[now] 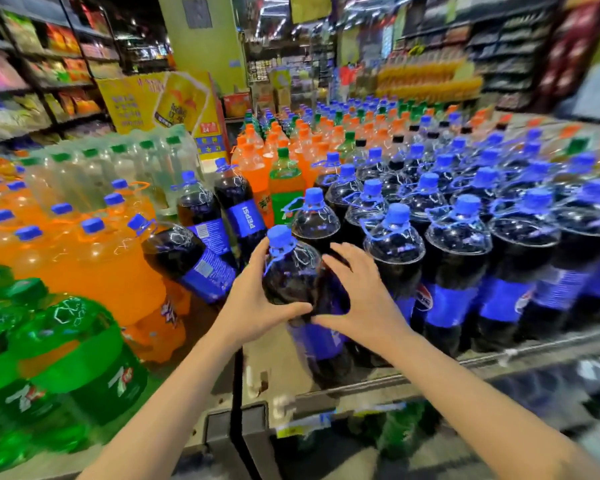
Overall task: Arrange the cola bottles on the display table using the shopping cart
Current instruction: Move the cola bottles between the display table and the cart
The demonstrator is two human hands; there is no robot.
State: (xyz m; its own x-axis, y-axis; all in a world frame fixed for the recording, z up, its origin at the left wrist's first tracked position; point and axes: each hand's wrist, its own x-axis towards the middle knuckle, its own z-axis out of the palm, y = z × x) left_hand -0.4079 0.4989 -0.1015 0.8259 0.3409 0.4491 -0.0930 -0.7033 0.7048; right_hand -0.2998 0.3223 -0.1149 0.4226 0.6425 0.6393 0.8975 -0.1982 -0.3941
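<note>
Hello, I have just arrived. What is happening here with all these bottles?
A person is stocking a shop display. Both hands hold one cola bottle upright at the front left corner of the display table: the left hand wraps its left side, the right hand its right side. Rows of cola bottles already stand to the right. More cola bottles lie tilted on the left among orange soda bottles.

Orange soda bottles (94, 258) with blue caps crowd the left, green 7-Up bottles (66, 358) in the near-left corner. Shrink-wrapped pack of clear bottles (118, 164) with green caps behind them. Yellow promo sign (167, 102) further back. Snack shelves (32, 81) far left, blurred.
</note>
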